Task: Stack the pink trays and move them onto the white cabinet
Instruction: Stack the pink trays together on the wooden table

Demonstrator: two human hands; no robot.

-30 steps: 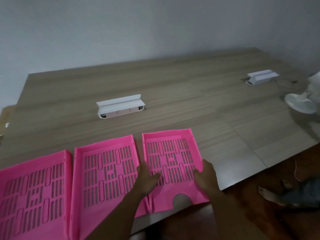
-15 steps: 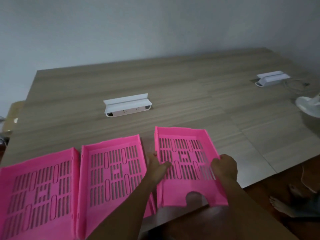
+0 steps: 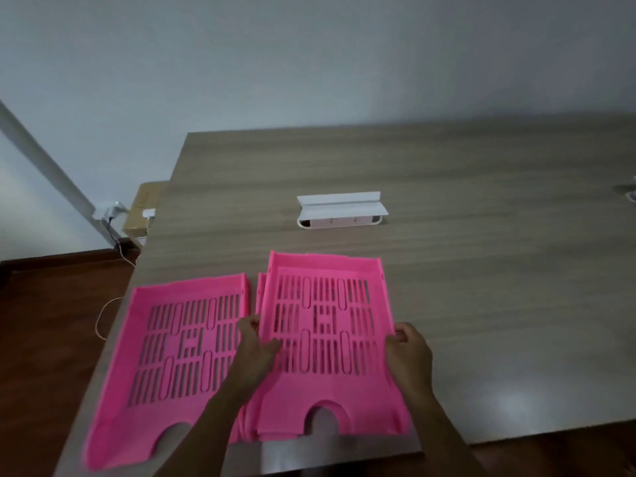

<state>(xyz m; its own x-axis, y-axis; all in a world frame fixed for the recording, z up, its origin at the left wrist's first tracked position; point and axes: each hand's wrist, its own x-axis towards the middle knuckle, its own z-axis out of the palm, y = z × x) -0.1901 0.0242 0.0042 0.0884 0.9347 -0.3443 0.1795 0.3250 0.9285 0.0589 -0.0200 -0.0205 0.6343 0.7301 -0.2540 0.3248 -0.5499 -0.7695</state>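
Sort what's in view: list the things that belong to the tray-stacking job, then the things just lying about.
Part of the job:
- held pink tray, gripped by the left hand and right hand, over another pink tray whose edge peeks out
- left pink tray, flat on the table

Just lying about:
- white socket box
- cardboard box
- wall plug and cable

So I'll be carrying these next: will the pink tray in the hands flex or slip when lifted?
The held pink tray looks thin, slotted plastic, so probably light, slightly flexible. Left hand and right hand grip opposite side walls, which should keep it level. Its smooth surface may slide on the tray beneath.
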